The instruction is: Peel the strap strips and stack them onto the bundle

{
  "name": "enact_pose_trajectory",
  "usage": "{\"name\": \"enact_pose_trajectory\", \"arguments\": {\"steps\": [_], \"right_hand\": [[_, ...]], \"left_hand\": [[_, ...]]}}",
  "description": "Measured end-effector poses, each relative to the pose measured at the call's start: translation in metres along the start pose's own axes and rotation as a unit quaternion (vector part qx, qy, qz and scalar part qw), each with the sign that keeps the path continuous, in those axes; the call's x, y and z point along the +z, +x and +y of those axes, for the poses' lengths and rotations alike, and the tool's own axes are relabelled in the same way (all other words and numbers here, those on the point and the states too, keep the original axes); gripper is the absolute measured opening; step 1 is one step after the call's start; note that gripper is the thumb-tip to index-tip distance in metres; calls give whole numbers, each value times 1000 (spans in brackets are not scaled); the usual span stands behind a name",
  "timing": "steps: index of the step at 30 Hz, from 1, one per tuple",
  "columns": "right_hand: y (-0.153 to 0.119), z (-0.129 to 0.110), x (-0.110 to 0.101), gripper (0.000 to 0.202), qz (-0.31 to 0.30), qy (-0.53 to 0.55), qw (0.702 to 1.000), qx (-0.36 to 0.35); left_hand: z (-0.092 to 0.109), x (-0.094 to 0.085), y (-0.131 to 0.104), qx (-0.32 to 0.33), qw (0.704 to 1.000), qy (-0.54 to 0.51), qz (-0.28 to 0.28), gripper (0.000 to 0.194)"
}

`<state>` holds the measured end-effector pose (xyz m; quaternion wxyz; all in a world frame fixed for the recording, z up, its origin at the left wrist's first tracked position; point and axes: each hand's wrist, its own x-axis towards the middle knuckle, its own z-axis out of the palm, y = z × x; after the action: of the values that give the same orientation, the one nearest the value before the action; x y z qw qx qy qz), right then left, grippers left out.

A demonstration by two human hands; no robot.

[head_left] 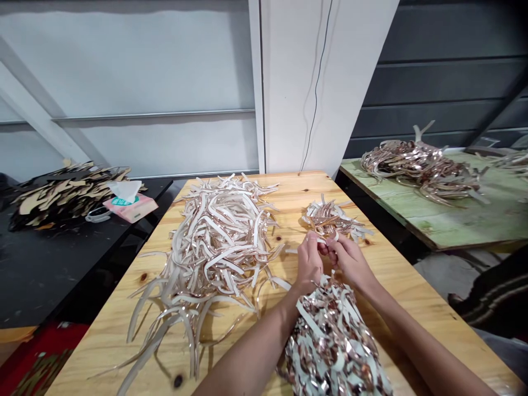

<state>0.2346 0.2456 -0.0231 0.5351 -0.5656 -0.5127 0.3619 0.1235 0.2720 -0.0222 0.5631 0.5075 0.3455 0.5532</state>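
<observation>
My left hand (310, 261) and my right hand (350, 261) meet over the wooden table (243, 352), fingers pinched together on a thin white strip (320, 240). Just beyond them lies a small heap of shiny rose-gold and white strips (330, 215). Below my hands, between my forearms, is a thick bundle of curled, shiny rose-gold and white pieces (334, 341). To the left spreads a large tangled pile of long white and rose-gold strips (223, 236). The fingertips partly hide the strip's ends.
A black table (37, 275) at the left bears a pile of dark and tan strips (70, 192) and a pink tissue box (131, 208). On a green table (490, 220) at the right sits another shiny pile (424, 165). A white pillar (305, 82) stands behind.
</observation>
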Motion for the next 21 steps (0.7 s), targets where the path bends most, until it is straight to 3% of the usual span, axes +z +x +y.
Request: {"name": "enact_pose_trajectory", "arguments": {"steps": [5,9,11,14,17,21], "right_hand": [[-3,-1,-4,40,44,-132,988,-60],[-4,-3,-5,38,44,-144,986,-70],[-3,-4,-3,36,45,-98,992,-61],[-2,-7,0,33,58,18,998,-17],[0,-11,3,37,83,126,988,42],[1,-17,4,41,105,194,970,97]], "left_hand": [[-2,0,-1,19,995,38,-86,42],[-10,1,-2,-16,991,127,-45,39],[-14,0,-2,-29,988,145,-36,39],[-15,-1,1,-34,987,143,-65,47],[-12,-1,4,-39,987,115,-102,57],[-9,1,4,-57,990,78,-102,62]]}}
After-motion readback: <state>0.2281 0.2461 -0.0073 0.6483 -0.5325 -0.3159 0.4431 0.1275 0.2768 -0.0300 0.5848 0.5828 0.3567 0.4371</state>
